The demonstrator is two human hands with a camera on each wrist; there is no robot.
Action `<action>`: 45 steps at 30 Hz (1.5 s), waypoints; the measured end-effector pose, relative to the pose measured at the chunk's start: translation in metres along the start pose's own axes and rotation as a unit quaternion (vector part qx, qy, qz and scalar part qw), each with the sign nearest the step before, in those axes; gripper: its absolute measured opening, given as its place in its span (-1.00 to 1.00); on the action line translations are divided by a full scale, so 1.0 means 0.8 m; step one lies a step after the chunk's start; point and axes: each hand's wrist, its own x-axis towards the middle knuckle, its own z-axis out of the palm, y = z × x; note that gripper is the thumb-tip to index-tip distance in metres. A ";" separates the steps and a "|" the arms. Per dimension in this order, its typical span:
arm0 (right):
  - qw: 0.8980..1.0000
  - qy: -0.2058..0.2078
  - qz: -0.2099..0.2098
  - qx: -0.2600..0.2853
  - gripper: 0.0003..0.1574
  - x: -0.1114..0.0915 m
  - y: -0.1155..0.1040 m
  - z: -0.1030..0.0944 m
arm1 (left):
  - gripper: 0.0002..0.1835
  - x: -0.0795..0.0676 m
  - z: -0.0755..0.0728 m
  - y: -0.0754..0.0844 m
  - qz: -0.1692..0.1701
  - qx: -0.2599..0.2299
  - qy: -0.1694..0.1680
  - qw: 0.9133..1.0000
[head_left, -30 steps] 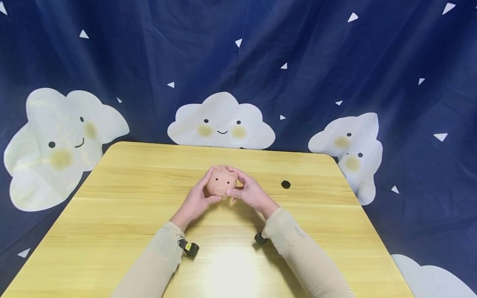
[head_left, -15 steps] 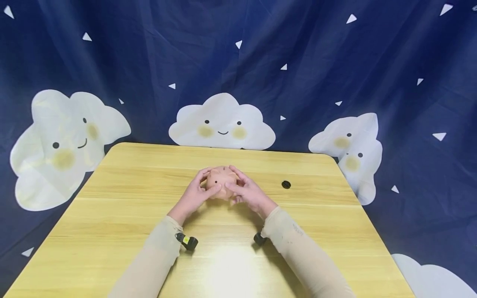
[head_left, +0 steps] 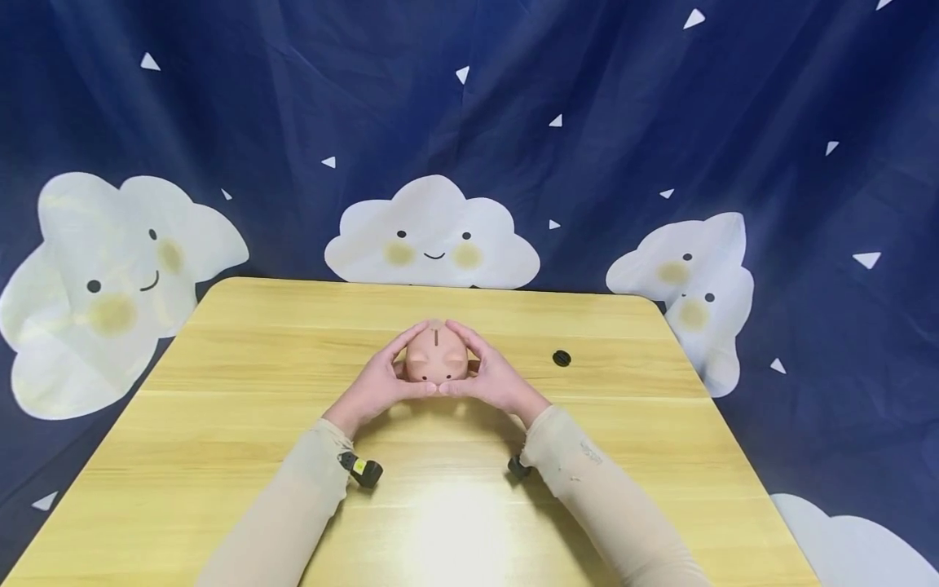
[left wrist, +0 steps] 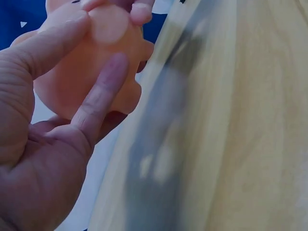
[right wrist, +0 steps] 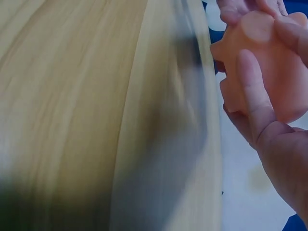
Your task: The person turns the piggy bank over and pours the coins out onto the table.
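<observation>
A pink piggy bank (head_left: 436,356) is held between both hands over the far middle of the table. Its top, with a dark coin slot, faces the head camera, and its two eyes show low near the thumbs. My left hand (head_left: 376,385) grips its left side and my right hand (head_left: 502,383) its right, thumb tips nearly meeting in front at the snout. Fingers wrap the flanks in the left wrist view, where the round snout of the piggy bank (left wrist: 109,25) and its stubby feet show. The right wrist view shows the piggy bank (right wrist: 284,84) gripped likewise.
A small black round cap (head_left: 562,358) lies on the wooden table (head_left: 220,424), to the right of the hands. Behind the table's far edge hangs a dark blue curtain (head_left: 411,98) with smiling clouds. Black wrist cameras (head_left: 362,470) are strapped at the sleeves.
The piggy bank has tipped from face toward the head camera to slotted top toward it. Both hands have shifted their grip, thumbs now together at the front. The black cap stays put.
</observation>
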 end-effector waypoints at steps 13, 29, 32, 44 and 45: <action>0.996 0.011 0.056 0.070 0.28 -0.004 -0.008 -0.007 | 0.02 0.003 -0.004 0.020 -0.009 0.004 -0.037 0.999; 0.993 0.037 0.062 0.093 0.30 -0.006 -0.004 0.000 | -0.01 0.010 0.004 0.009 0.014 0.046 -0.042 0.998; 0.992 0.039 0.066 0.103 0.28 -0.005 0.002 0.002 | -0.04 0.011 0.007 0.003 0.000 0.005 -0.035 0.999; 0.986 0.011 0.128 0.108 0.18 0.000 -0.044 -0.001 | -0.06 0.019 0.009 0.043 -0.080 -0.005 -0.027 0.996; 0.986 0.009 0.126 0.106 0.17 0.001 -0.051 -0.003 | -0.07 0.020 0.009 0.050 -0.082 -0.006 -0.029 0.996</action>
